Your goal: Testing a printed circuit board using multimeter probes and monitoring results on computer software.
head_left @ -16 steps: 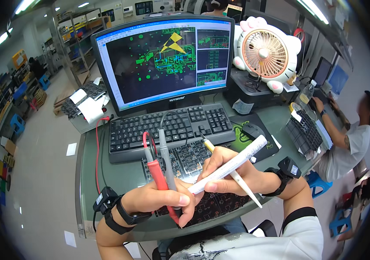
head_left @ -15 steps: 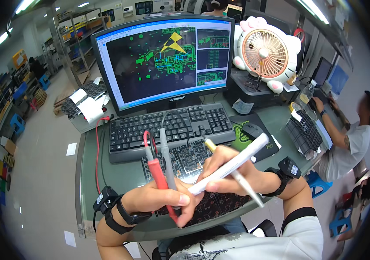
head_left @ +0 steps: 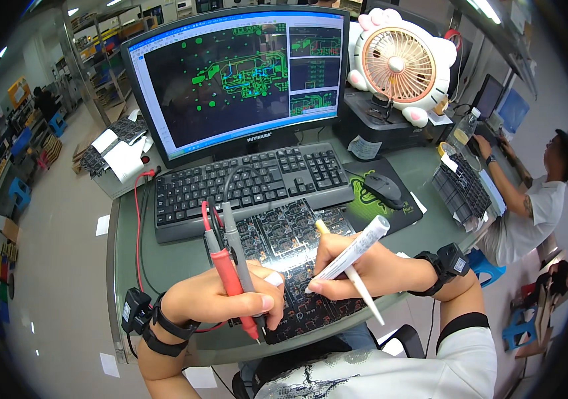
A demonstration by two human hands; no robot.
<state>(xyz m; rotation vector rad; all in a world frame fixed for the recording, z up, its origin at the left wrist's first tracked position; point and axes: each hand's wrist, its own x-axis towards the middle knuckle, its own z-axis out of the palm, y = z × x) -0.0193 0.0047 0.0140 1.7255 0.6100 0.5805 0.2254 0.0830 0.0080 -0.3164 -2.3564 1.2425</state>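
My left hand [head_left: 197, 297] is closed around a red test probe [head_left: 228, 274] and a grey test probe [head_left: 236, 241], both slanting with their tips toward me. A small white piece [head_left: 274, 278], which looks like a marker cap, shows at its fingers. My right hand [head_left: 387, 269] grips a white marker [head_left: 355, 251], its tip down at the board. Crossed under the marker in the same hand lies a slim white stick [head_left: 363, 290] with a yellow end. Beneath both hands is a black circuit board panel [head_left: 289, 229] with repeated board patterns.
Behind the panel stand a black keyboard [head_left: 250, 186] and a monitor [head_left: 230, 130] with a green circuit layout. A mouse [head_left: 383, 189], a white fan [head_left: 433, 60] and a bottle [head_left: 463, 130] are to the right. A red lead [head_left: 139, 229] runs down the left. A person [head_left: 536, 219] sits at right.
My hands have moved apart; the marker's lower end has come away from my left fingers, leaving the white piece there. The yellow highlight on the screen is gone. The view has shifted slightly.
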